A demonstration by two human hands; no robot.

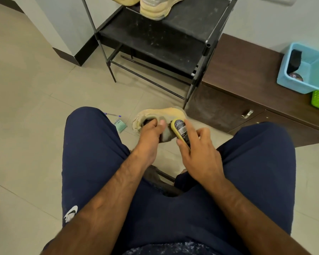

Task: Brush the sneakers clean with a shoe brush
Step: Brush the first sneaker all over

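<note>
I see the beige sneaker (161, 113) low over the tiled floor (35, 107), the left hand (150, 134) gripping it with fingers inside its opening, and the right hand (198, 153) curled around the yellow shoe brush (180, 130) touching its side.

Your navy blue bottoms (92, 162) covering both thighs to the knees, a white swoosh logo (71, 214) with lettering on your left leg, your shirt hem (173, 248) dark with pale speckles, your forearms (107, 190) bare and lightly haired, your left hand (149, 138) and right hand (199, 153) bare.
</note>
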